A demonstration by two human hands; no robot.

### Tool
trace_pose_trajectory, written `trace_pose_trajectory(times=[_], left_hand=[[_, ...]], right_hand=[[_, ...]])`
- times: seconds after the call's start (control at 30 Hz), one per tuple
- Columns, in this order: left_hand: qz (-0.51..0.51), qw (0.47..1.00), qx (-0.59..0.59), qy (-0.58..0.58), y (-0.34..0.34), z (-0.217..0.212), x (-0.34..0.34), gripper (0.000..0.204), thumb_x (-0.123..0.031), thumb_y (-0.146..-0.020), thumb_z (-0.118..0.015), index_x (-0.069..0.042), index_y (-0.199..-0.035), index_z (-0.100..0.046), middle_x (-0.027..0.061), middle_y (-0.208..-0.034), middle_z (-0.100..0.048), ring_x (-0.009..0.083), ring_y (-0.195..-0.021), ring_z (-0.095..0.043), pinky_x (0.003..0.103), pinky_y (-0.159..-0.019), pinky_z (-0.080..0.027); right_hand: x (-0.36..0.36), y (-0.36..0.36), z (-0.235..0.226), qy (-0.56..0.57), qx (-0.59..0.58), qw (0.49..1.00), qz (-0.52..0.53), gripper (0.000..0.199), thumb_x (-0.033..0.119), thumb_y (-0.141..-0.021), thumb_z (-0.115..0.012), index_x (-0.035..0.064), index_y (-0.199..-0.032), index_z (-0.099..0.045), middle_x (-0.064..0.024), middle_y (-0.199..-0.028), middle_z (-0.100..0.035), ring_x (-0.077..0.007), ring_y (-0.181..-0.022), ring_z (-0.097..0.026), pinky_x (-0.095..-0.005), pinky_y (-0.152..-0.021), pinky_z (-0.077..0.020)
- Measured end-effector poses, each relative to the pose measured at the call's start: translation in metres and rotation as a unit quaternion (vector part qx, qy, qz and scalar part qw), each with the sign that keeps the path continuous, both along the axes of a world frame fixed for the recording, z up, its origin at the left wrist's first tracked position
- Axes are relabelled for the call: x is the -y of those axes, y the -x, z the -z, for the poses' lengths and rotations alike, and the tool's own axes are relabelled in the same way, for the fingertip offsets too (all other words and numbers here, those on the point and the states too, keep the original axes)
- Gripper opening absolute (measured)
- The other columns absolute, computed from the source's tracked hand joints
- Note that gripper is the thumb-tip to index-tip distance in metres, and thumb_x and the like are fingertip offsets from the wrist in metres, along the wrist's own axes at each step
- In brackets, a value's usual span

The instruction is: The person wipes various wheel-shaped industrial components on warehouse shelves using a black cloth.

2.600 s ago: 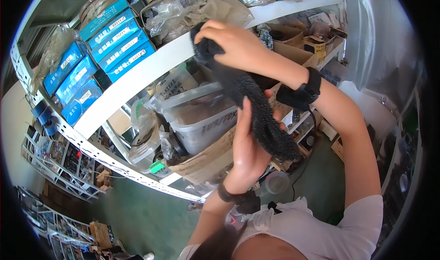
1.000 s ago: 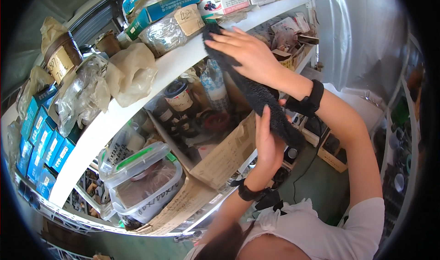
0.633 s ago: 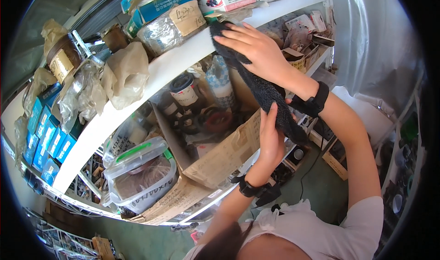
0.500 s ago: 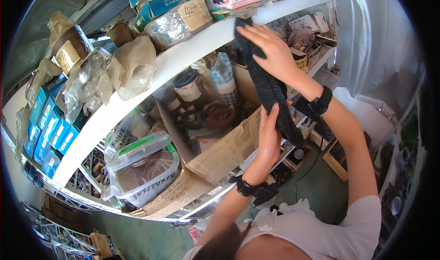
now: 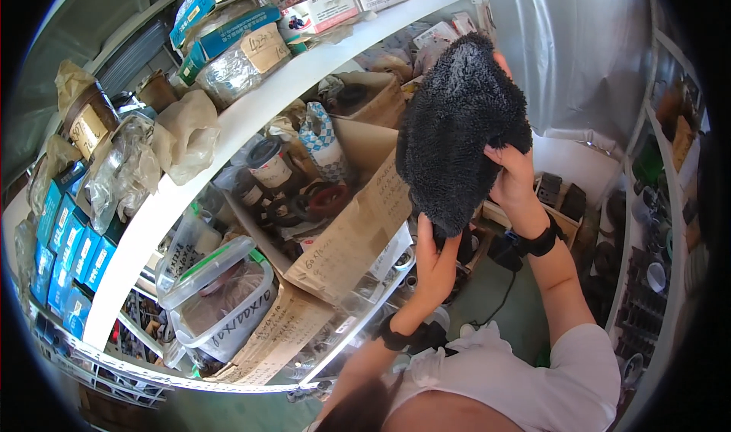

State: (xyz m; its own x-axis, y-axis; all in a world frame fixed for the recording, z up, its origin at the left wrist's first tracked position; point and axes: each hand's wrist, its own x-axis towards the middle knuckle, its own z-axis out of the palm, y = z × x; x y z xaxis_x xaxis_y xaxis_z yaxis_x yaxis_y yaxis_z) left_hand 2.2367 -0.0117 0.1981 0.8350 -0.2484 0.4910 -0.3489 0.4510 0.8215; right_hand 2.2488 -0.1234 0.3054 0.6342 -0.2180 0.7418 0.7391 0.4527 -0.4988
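A black fluffy cloth (image 5: 464, 127) hangs spread out in front of me, raised beside the shelf. My left hand (image 5: 438, 270) is closed on its lower end, thumb and fingers pinching the edge. My right hand (image 5: 515, 179) grips the cloth's right side, partly hidden by the fabric. Dark bands circle both wrists. Behind the cloth and to its left stands an open cardboard box (image 5: 343, 255) with dark rings, a red ring (image 5: 329, 201) and a labelled tub (image 5: 268, 162) inside.
A white shelf edge (image 5: 251, 101) curves above the box, bearing plastic-wrapped parts and blue boxes (image 5: 72, 245). Left of the cardboard box sits a clear plastic container (image 5: 221, 302). Another loaded rack (image 5: 647, 280) stands at the right. A cable (image 5: 499, 306) runs along the green floor.
The cloth has gone from a narrow hanging fold against the shelf edge to a broad spread shape. My right hand has moved down along it, and the view has shifted rightward.
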Motion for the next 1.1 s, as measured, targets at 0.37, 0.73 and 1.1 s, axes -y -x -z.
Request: trace_pose_trajectory(times=[0.37,0.73,1.1], left_hand=[[-0.062,0.998,0.013,0.002,0.017,-0.012,-0.030,0.059,0.002,-0.082,-0.046,0.001,-0.133,-0.015,0.0117,-0.135,-0.024,0.0184,-0.123,-0.024,0.028,-0.101,-0.017],[-0.325,0.940,0.081,-0.068,0.019,-0.033,-0.082,0.036,-0.006,-0.083,-0.052,0.006,-0.116,-0.043,0.0129,-0.118,-0.047,0.0188,-0.108,-0.043,0.031,-0.095,-0.030],[-0.301,0.910,0.171,-0.228,0.010,-0.046,-0.102,0.050,-0.014,-0.075,-0.061,0.000,-0.119,-0.042,0.0126,-0.110,-0.046,0.0263,-0.107,-0.044,0.032,-0.095,-0.030]], right_hand=[[-0.001,0.005,0.006,0.051,-0.044,0.998,-0.003,0.071,-0.004,-0.062,-0.052,0.0036,-0.130,-0.033,-0.0066,-0.127,-0.041,-0.0144,-0.114,-0.040,-0.0244,-0.092,-0.0334],[-0.020,-0.013,-0.012,0.475,0.001,0.863,0.173,0.047,0.007,-0.069,-0.065,0.0013,-0.112,-0.047,-0.0095,-0.103,-0.054,-0.0182,-0.098,-0.051,-0.0290,-0.087,-0.0382],[-0.024,-0.012,-0.027,0.444,-0.034,0.890,-0.104,0.075,0.012,-0.061,-0.074,0.0057,-0.125,-0.033,-0.0059,-0.124,-0.035,-0.0183,-0.107,-0.043,-0.0324,-0.093,-0.0332]])
